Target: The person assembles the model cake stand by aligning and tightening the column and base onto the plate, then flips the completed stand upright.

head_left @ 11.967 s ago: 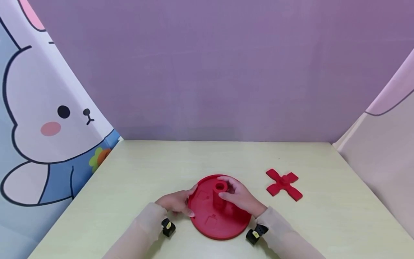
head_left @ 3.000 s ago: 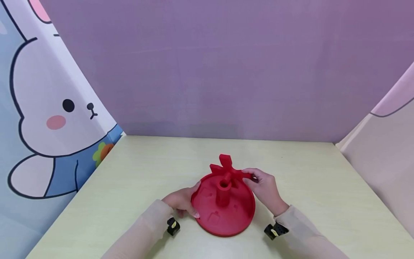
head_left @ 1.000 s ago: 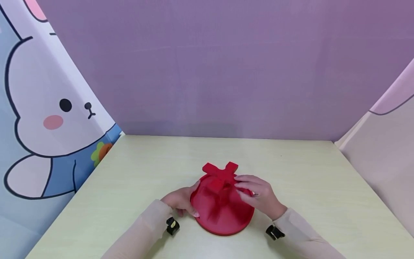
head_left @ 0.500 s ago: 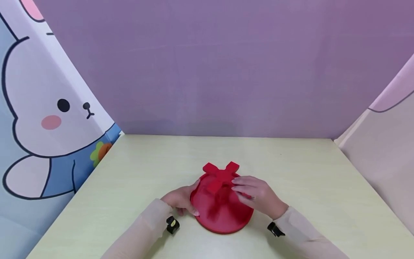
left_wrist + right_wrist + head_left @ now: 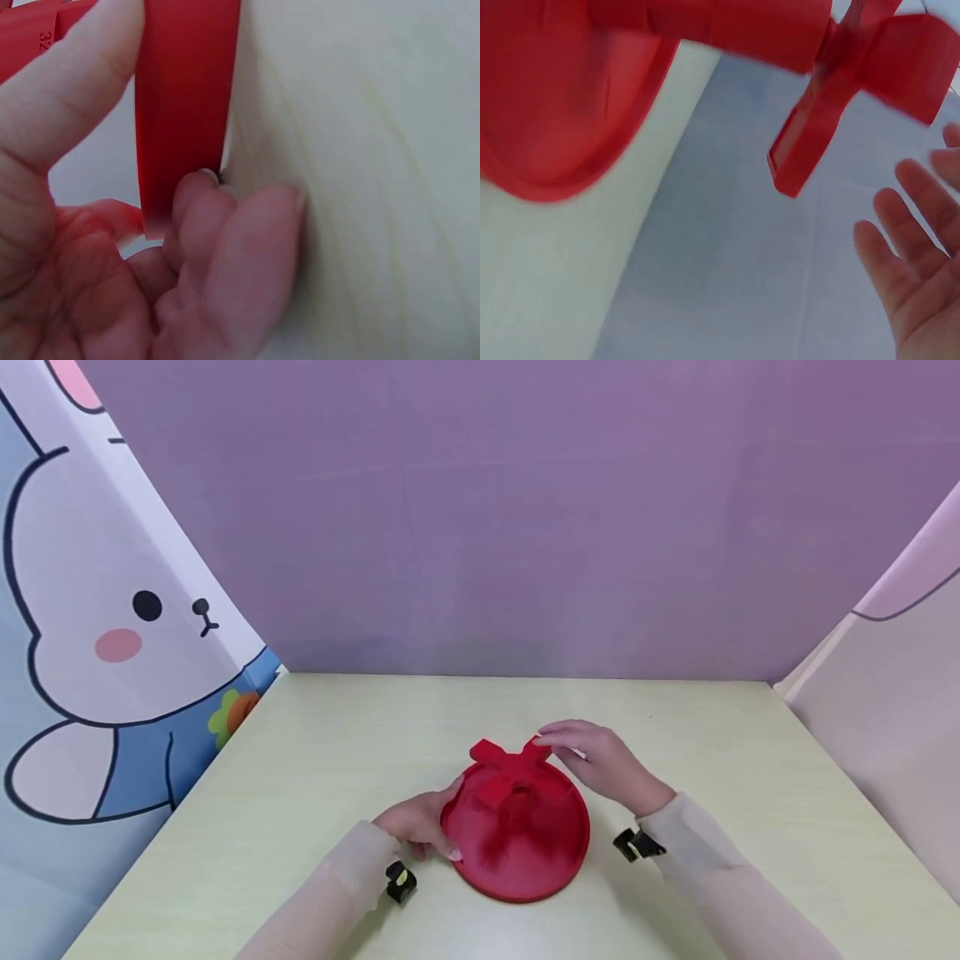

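Note:
A red round disc with a raised rim (image 5: pixel 517 872) lies on the table, and a hollow post (image 5: pixel 765 30) rises from its middle. On top of the post sits a red four-armed cross piece (image 5: pixel 517 767), its arms spread above the disc. My left hand (image 5: pixel 420 822) grips the disc's left rim, thumb over the top and fingers curled against its outer side. Beside the cross's far right arm is my right hand (image 5: pixel 600 760), fingers loosely extended. In the right wrist view a gap shows between those fingers and the cross.
The pale table (image 5: pixel 360 727) meets a purple backdrop (image 5: pixel 480 527) at its far edge. A cloth panel with a cartoon rabbit (image 5: pixel 97 593) borders the left side, and a pale panel (image 5: pixel 892 710) the right. Each wrist wears a small black camera (image 5: pixel 401 883).
The cross piece, first lying on the table at right, was carried by my right hand onto the post. Just now that hand moved from its near right side toward its far right arm.

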The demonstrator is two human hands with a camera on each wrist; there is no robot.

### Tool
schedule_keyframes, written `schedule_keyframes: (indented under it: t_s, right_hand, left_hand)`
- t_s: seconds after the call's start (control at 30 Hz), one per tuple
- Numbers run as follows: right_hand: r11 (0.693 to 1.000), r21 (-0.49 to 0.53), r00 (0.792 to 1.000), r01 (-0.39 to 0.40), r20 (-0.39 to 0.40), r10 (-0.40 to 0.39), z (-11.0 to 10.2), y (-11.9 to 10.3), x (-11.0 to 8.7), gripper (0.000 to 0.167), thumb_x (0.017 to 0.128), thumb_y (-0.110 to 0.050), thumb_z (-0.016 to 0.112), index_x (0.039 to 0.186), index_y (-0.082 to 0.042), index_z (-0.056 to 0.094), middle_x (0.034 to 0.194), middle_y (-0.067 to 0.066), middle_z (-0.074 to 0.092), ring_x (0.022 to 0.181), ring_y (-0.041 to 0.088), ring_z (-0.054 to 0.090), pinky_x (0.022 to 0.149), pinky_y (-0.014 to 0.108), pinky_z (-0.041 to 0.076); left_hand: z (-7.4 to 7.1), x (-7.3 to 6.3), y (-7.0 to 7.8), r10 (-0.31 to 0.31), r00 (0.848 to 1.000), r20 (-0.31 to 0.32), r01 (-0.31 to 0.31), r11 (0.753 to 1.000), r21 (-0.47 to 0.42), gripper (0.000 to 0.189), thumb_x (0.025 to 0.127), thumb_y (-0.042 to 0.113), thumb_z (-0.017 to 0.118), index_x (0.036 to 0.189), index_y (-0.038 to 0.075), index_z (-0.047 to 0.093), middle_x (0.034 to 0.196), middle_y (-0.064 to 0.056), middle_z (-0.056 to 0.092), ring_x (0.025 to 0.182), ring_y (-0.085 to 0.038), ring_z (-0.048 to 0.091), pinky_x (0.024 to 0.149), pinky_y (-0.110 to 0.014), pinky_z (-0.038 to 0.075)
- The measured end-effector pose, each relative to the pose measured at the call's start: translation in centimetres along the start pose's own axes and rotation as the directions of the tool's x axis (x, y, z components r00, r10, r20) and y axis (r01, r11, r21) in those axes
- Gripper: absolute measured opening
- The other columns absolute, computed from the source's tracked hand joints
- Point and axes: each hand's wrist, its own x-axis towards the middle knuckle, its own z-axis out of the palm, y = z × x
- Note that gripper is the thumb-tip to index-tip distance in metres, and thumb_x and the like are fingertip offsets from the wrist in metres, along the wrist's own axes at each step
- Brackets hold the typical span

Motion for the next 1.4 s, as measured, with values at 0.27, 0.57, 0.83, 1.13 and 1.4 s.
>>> schedule_keyframes:
  t_s: [0.27, 0.57, 0.83, 1.13, 1.4]
  right_hand:
    - [0.987, 0.028, 0.948, -0.156, 0.286, 0.142, -0.2, 0.9, 1.2, 0.036, 0.079, 0.014, 0.068, 0.113, 0.001, 0.068, 0.116, 0.02, 0.061, 0.11, 0.036, 0.057, 0.081, 0.038, 0.054]
    - [0.971, 0.114, 0.886, -0.212, 0.441, 0.142, 0.0, 0.7, 1.8, 0.037, 0.083, 0.01, 0.065, 0.117, -0.004, 0.069, 0.123, 0.017, 0.059, 0.119, 0.037, 0.05, 0.083, 0.035, 0.053]
    - [0.971, 0.193, 0.874, -0.14, 0.485, 0.029, 0.5, 0.5, 2.3, 0.033, 0.084, 0.014, 0.062, 0.112, -0.002, 0.071, 0.113, 0.015, 0.063, 0.105, 0.03, 0.059, 0.078, 0.024, 0.053]
    - [0.987, 0.079, 0.883, -0.14, 0.462, 0.088, 0.2, -0.8, 1.9, 0.031, 0.083, 0.01, 0.066, 0.107, -0.007, 0.075, 0.104, 0.01, 0.063, 0.096, 0.024, 0.058, 0.074, 0.022, 0.053]
    - [0.981, -0.095, 0.869, -0.167, 0.456, 0.192, 0.5, -2.0, 1.7, 0.032, 0.083, -0.008, 0.074, 0.114, -0.009, 0.072, 0.092, 0.0, 0.061, 0.075, 0.007, 0.053, 0.063, 0.018, 0.049]
  left_hand:
    - [0.4, 0.0, 0.1, 0.014, 1.0, 0.015, -0.013, 1.0, -0.011, 0.111, 0.069, 0.013, 0.086, 0.155, 0.016, 0.016, 0.128, -0.012, 0.046, 0.055, -0.021, 0.049, 0.05, -0.033, 0.049]
    - [0.3, -0.3, 0.3, -0.005, 1.0, 0.007, 0.004, 1.0, 0.002, 0.11, 0.069, 0.011, 0.086, 0.155, 0.016, 0.017, 0.133, -0.013, 0.043, 0.071, -0.024, 0.054, 0.052, -0.035, 0.049]
    - [0.3, -0.4, 0.2, -0.009, 1.0, 0.003, 0.009, 1.0, 0.006, 0.11, 0.069, 0.01, 0.086, 0.155, 0.016, 0.018, 0.133, -0.014, 0.043, 0.064, -0.024, 0.053, 0.051, -0.034, 0.049]
    - [0.3, -0.4, 0.2, -0.019, 1.0, 0.005, 0.019, 1.0, 0.006, 0.11, 0.068, 0.012, 0.087, 0.154, 0.016, 0.018, 0.134, -0.013, 0.043, 0.073, -0.024, 0.054, 0.054, -0.035, 0.051]
    - [0.0, -0.8, 0.1, -0.028, 1.0, 0.004, 0.028, 1.0, -0.003, 0.112, 0.068, 0.012, 0.087, 0.155, 0.016, 0.017, 0.132, -0.013, 0.044, 0.061, -0.023, 0.052, 0.052, -0.033, 0.049]
